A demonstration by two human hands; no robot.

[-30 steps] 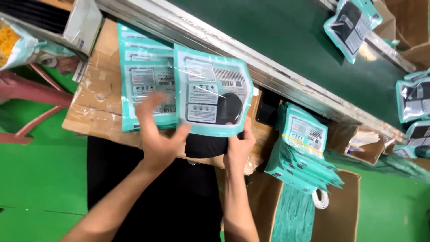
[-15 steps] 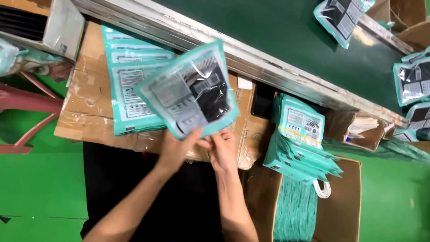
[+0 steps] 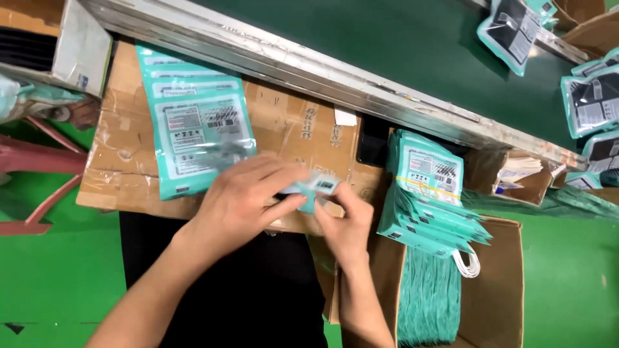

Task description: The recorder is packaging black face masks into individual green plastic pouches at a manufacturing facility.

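Near the left edge of the cardboard-covered bench (image 3: 293, 138), a stack of teal pouches (image 3: 196, 138) is laid flat, printed sides up, with its lower end close to the front edge. These are judged to be pouches waiting to be handled or already dealt with; which of the two cannot be told.

Just right of that stack, over the front edge of the bench, the left hand (image 3: 242, 200) and the right hand (image 3: 348, 225) are brought close together. A small teal packet (image 3: 314, 189), folded or seen edge-on and blurred, is pinched between them: the left fingers are closed over its near side and the right thumb and fingertips are clamped on its right end. The step in hand is judged to be mid-way, the packet being neither laid on the bench nor set anywhere else.

Further right, at the right end of the bench, a banded bundle of pouches (image 3: 429, 193) is propped on an open cardboard box (image 3: 500, 290).

Beyond the far edge, several filled pouches (image 3: 516, 26) are seen on the green conveyor belt (image 3: 400, 45) towards its right end, so part of the work is judged to be done already.
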